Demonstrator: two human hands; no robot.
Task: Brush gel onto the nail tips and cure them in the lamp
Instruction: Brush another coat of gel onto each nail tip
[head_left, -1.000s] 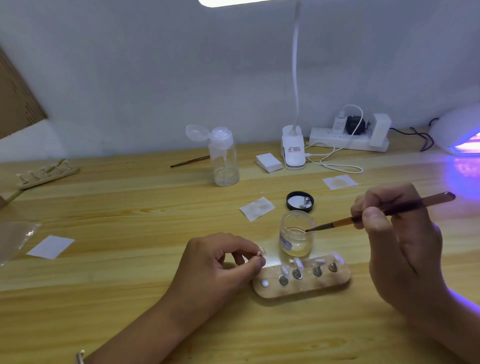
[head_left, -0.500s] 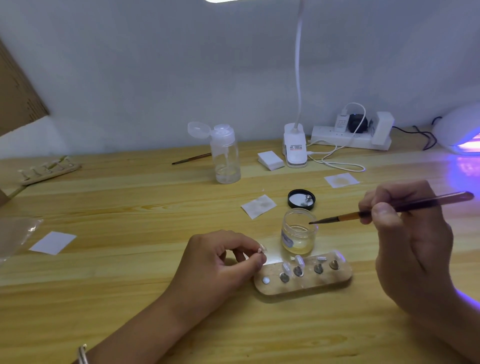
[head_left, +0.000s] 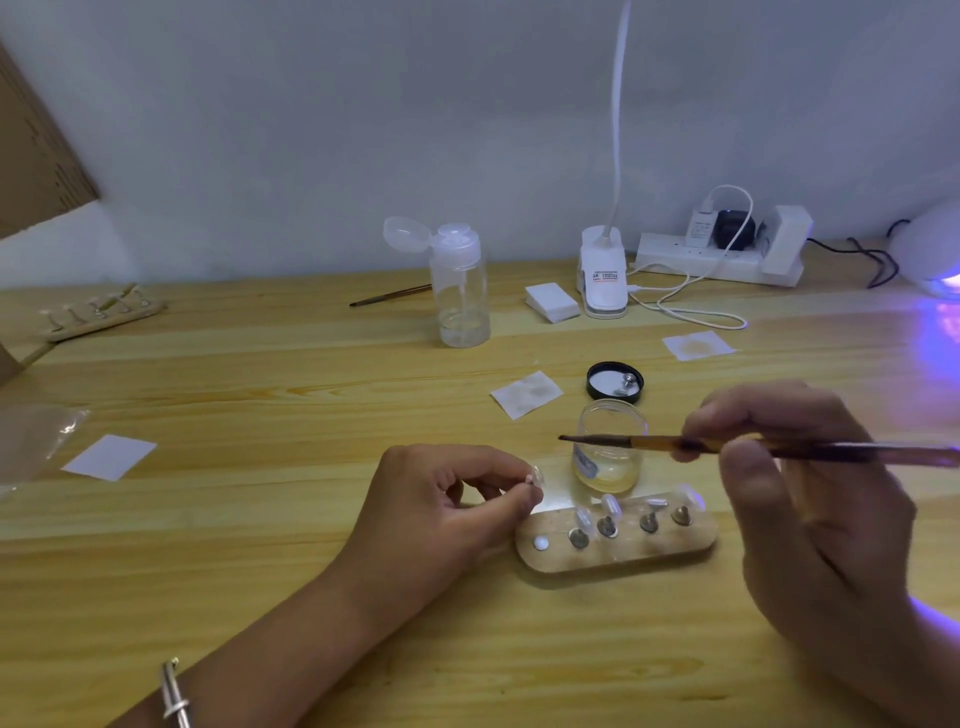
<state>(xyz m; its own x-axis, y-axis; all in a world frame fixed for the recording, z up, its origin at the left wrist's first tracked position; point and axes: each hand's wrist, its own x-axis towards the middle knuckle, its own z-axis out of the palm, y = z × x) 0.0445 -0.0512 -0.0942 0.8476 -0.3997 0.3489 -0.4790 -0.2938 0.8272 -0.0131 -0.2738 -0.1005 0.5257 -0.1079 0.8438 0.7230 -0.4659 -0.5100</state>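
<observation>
Wooden table (head_left: 260, 519). We see the left hand (head_left: 441, 514) pinching a clear nail tip (head_left: 536, 475) just left of the wooden stand (head_left: 618, 553). Right hand (head_left: 810, 499) grips the brush (head_left: 649, 443), held level in front of the gel jar (head_left: 605, 470). Lamp (head_left: 935, 249) glows far right.

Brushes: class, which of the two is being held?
The brush gripped by the right hand, near the jar; the other brush lies on the table beside the clear bottle.
</observation>
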